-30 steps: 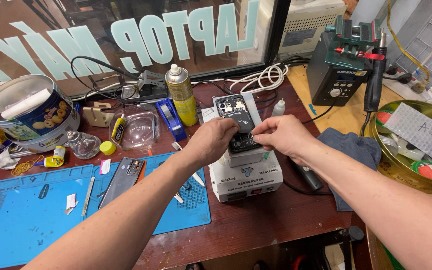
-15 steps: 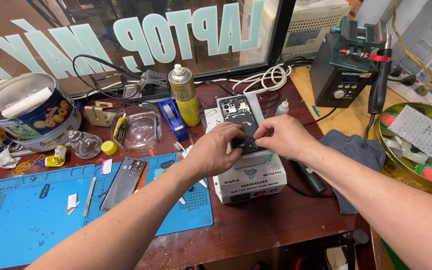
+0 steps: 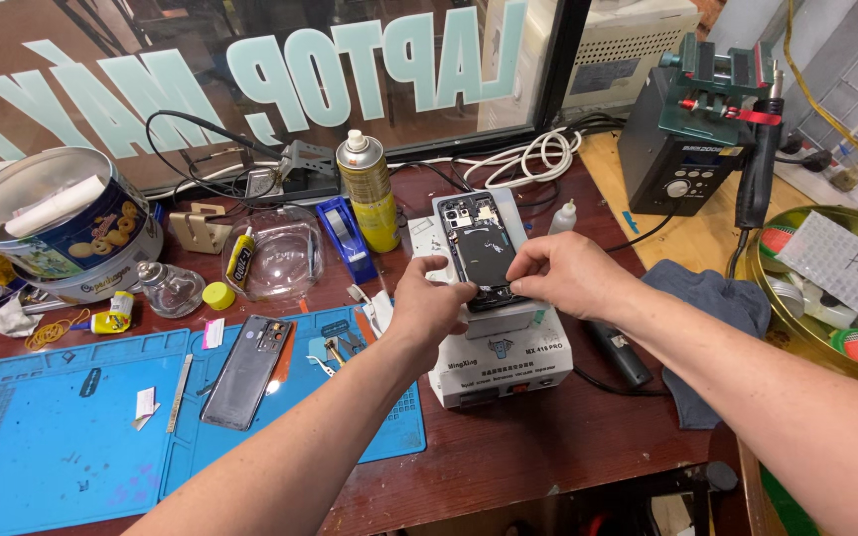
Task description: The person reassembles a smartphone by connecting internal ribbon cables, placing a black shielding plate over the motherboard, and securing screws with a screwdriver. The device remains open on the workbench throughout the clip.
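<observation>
A dark wooden counter [image 3: 548,447] under a lettered shop window carries our work. The opened phone [image 3: 481,250] lies flat on top of the white heating box [image 3: 499,357], its back off and dark innards showing. Our left hand [image 3: 427,306] presses its fingers on the phone's lower left corner; our right hand [image 3: 558,273] pinches its lower right edge with narrow fingers. We judge it thin, stiff, light and fragile, best held by the rim. Left of the box lie a blue rubber mat [image 3: 71,447] and a glossy grey back cover [image 3: 247,369]; behind stands a yellow spray can [image 3: 369,194].
</observation>
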